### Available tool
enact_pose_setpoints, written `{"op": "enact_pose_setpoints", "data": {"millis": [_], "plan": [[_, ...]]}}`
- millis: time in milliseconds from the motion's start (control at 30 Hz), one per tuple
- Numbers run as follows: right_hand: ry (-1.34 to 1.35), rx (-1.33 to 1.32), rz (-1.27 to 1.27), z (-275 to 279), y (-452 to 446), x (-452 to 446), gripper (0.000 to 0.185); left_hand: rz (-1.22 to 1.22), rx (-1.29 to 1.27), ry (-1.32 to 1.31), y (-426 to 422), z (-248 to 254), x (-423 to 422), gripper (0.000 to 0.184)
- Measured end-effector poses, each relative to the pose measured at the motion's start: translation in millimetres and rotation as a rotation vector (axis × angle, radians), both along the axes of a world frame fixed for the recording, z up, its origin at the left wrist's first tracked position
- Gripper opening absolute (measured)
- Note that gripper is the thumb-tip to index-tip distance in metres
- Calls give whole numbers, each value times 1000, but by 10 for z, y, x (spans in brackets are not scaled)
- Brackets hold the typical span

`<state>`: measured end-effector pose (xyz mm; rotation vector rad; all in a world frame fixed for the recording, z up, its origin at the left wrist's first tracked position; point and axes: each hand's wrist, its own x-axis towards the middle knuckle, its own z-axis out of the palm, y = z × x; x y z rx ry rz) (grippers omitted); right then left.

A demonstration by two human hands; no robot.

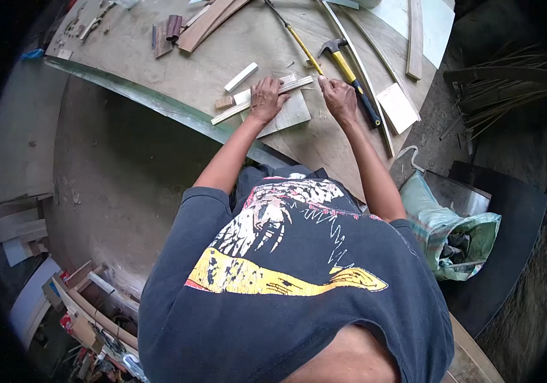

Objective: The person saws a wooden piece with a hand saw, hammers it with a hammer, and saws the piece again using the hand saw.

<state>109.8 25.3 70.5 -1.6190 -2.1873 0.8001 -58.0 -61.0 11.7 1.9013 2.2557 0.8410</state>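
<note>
My left hand (265, 99) is closed over a pale wooden strip (227, 115), pressing it down across a flat wooden block (294, 113). A small wooden piece with a brown end (225, 102) lies beside the strip, partly under my hand. With curled fingers, my right hand (338, 99) grips the near end of a long thin yellow-and-black rod-like tool (300, 45); its exact kind is unclear. Just right of that hand lies a claw hammer (350, 73) with a yellow and black handle. A short white stick (241, 76) rests beyond my left hand.
The plywood table (127, 48) carries dark boards (213, 22) at the back, long thin strips (369, 83) and a pale square block (397, 107) on the right. Its front edge runs diagonally. A green sack (449, 223) stands at right; wood scraps (88, 300) lie lower left.
</note>
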Motion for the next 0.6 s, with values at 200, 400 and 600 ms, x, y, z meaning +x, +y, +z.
{"op": "enact_pose_setpoints", "data": {"millis": [200,400,600], "plan": [[-22,88,38,-93,145,-184,50,-37,-10,-135,16,-64,-102,22],[-76,110,34,-60,248,-280,51,-7,-11,-41,-82,-14,-24,23],[-132,193,1,-156,202,-344,48,-1,18,-62,-83,-62,-28,22]]}}
